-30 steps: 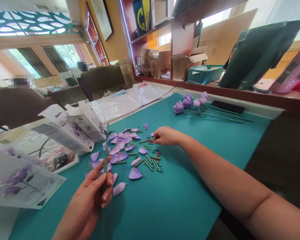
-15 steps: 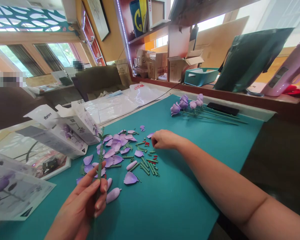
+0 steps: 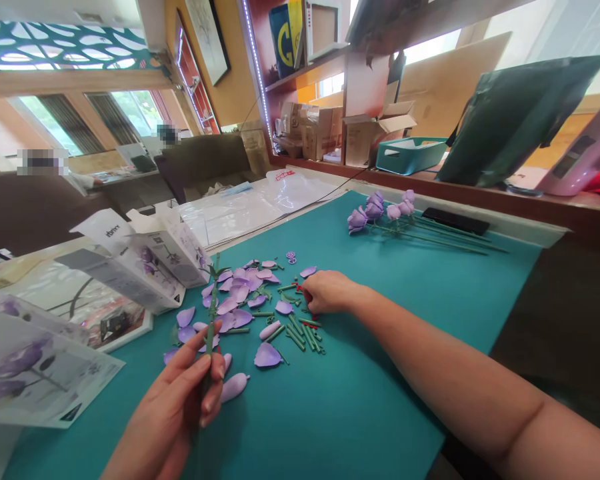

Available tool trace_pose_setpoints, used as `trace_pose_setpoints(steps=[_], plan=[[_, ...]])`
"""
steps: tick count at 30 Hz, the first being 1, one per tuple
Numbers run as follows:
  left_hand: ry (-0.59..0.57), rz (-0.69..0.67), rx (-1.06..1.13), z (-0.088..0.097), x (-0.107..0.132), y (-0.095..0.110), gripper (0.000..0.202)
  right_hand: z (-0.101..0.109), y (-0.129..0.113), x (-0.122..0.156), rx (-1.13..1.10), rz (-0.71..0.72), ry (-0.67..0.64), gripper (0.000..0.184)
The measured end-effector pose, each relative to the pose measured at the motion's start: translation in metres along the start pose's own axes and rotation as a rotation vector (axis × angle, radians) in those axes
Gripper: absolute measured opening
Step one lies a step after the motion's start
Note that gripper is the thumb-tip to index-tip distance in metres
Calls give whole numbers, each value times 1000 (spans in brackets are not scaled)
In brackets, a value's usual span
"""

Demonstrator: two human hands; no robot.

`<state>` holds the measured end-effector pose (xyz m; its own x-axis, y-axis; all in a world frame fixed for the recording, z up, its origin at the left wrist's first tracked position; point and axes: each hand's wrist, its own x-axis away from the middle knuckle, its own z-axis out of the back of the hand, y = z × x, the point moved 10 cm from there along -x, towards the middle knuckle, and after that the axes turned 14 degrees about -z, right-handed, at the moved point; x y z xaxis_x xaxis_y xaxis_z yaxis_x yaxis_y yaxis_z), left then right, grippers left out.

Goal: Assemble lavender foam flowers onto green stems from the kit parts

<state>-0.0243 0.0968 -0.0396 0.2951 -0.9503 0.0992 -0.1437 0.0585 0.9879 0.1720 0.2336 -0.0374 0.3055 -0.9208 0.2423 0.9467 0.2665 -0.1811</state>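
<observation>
The left hand (image 3: pixel 167 407) is holding a long green flower stem (image 3: pixel 210 327) tight in its fingers, and the stem stands up with small leaves on top. The right hand (image 3: pixel 330 292) is narrow, with its fingers curled down by tiny red bits (image 3: pixel 314 317) and small green tubes (image 3: pixel 295 333), but I cannot tell if it is holding one. Lots of purple petals (image 3: pixel 235 300) lie beside the stem on a teal mat (image 3: pixel 360 400). Past them are purple flowers on long stems (image 3: pixel 375 210), next to a flat black thing (image 3: pixel 455 221). On the left are paper sheets with purple flower pictures (image 3: pixel 35 367) and a white card (image 3: pixel 103 230) with small dark letters that are too blurry to read. A white plastic bag (image 3: pixel 285 175) has red writing I cannot read. Up on a shelf, a blue thing (image 3: pixel 283 47) shows a big yellow G.
</observation>
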Motion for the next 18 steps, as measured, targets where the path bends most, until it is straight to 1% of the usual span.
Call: trace_pose_setpoints(steps=[3, 6, 8, 10, 12, 14, 15, 16, 17, 18], plan=[[-4, -5, 4, -1, -1, 1, 54, 9, 4, 0, -93, -20, 34, 18], [13, 0, 8, -3, 0, 3, 55, 15, 3, 0, -206, 6, 50, 16], [17, 6, 17, -3, 1, 3, 56, 20, -4, 5, -371, 65, 46, 12], [5, 7, 32, -4, 1, 3, 56, 29, -18, 18, -648, 165, 5, 9], [-13, -4, 42, -3, 0, 3, 56, 41, -38, 44, -907, 294, -86, 10], [-21, -14, 50, -2, -1, 2, 55, 53, -62, 82, -1090, 447, -241, 8], [-22, -14, 56, -1, -1, 1, 55, 59, -73, 104, -1143, 527, -314, 7], [-17, -13, 65, 0, -1, 1, 55, 68, -79, 125, -1189, 609, -334, 5], [-14, -10, 76, 0, -1, 0, 56, 72, -83, 143, -1203, 681, -347, 7], [-13, -7, 89, 0, -1, 0, 56, 70, -86, 158, -1188, 741, -383, 14]])
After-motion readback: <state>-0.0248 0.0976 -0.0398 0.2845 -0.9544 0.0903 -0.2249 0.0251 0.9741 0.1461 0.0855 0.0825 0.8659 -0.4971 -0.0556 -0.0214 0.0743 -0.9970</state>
